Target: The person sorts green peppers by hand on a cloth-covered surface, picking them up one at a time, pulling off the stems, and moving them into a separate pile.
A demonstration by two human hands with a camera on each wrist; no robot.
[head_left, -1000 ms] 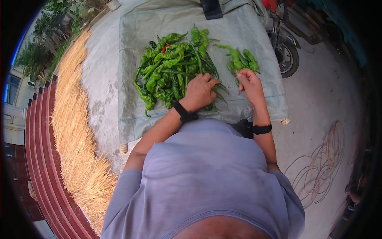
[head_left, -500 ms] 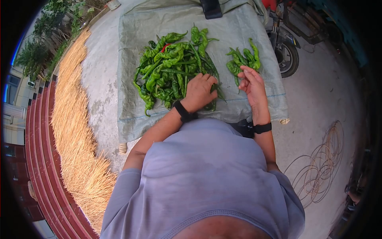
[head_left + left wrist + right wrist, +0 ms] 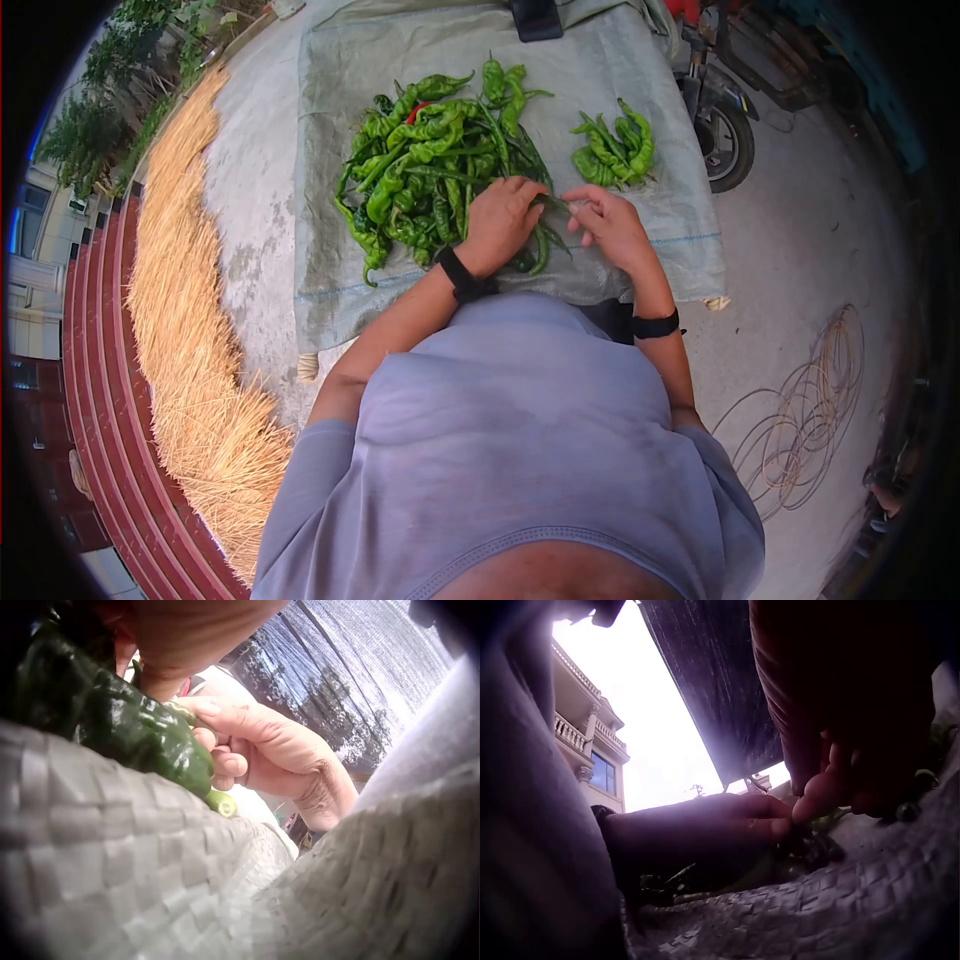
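A large heap of green peppers (image 3: 425, 175), one of them red, lies on a pale woven sheet (image 3: 335, 270). At the heap's near right edge, my left hand (image 3: 503, 225) holds a slender green pepper (image 3: 556, 203), its fingers bent over it. My right hand (image 3: 608, 228) meets it from the right and pinches that same pepper's end between thumb and fingertips. In the left wrist view, the right hand (image 3: 262, 746) has its thumb against the pale green end, close below the left fingers (image 3: 195, 645). A smaller group of green peppers (image 3: 618, 150) sits beyond the right hand.
A dark flat object (image 3: 536, 20) lies at the sheet's far edge. Beyond the right side stands a vehicle wheel (image 3: 725, 148). A coil of cable (image 3: 815, 400) is on the ground at right; straw (image 3: 190, 300) and red steps (image 3: 110, 350) are at left.
My right hand let go of a pepper at the smaller group, then moved left to the left hand and took hold of another pepper's end. The left hand stayed at the heap's edge.
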